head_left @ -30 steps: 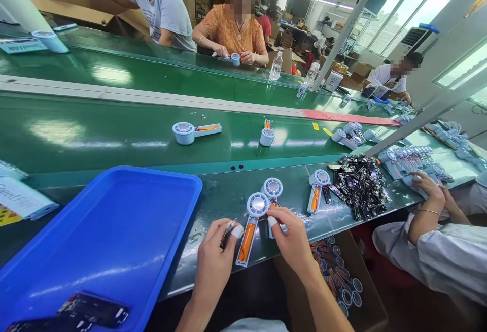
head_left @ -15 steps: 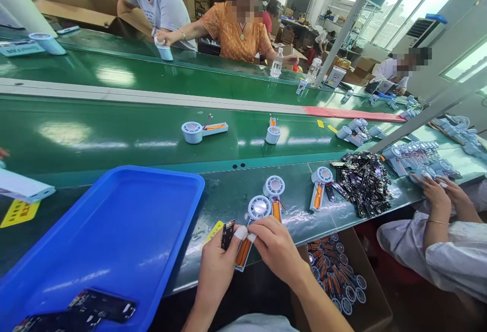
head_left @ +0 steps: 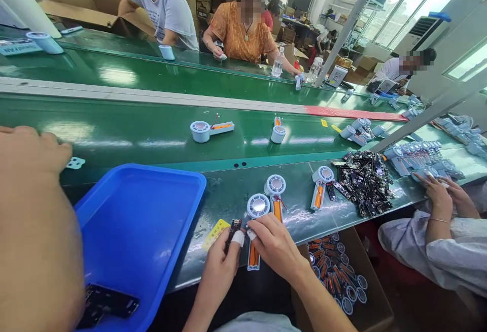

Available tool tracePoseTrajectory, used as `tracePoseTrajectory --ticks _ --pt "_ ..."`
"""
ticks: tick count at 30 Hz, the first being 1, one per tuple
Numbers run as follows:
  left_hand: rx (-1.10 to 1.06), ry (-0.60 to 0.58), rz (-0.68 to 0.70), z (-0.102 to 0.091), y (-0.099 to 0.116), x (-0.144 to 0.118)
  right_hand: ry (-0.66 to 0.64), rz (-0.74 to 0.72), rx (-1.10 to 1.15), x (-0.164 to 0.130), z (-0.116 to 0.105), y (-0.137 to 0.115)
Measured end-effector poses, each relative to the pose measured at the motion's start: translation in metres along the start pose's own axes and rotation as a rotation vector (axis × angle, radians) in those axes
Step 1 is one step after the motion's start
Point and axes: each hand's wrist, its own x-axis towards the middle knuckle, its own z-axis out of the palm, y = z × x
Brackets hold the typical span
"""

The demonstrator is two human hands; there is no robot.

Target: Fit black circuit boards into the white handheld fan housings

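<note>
Green bench: circuit board (head_left: 235,229) pinched in left hand (head_left: 222,266).

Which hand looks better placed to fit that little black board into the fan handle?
Probably the left hand: it already pinches the small black board right beside the fan handle. The right hand rests on that handle, seemingly steadying it on the table edge.

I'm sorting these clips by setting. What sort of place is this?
Probably a factory assembly line: a long green conveyor belt carrying pale blue round-headed fan shells, a heap of small black circuit boards, and seated workers on both sides.
</note>
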Motion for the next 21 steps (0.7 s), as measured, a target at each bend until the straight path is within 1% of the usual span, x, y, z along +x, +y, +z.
tracePoseTrajectory --ticks 2,8,13,16,21 --pt "0.013 -0.010 0.014 0.001 0.000 0.002 -0.018 -0.027 -0.029 -0.001 0.000 0.000" --pt "0.108 -0.007 0.081 -0.004 0.002 0.003 0.063 -0.060 -0.162 0.004 0.004 -0.002" --pt "0.259 -0.014 0.191 -0.004 0.004 0.001 0.065 -0.054 -0.222 0.010 0.002 -0.006" --pt "0.353 -0.026 0.288 -0.002 0.004 0.001 0.020 -0.040 -0.266 0.013 -0.001 -0.008" --pt "0.566 0.041 0.572 -0.005 -0.004 -0.001 -0.079 -0.055 -0.359 0.018 -0.004 -0.013"
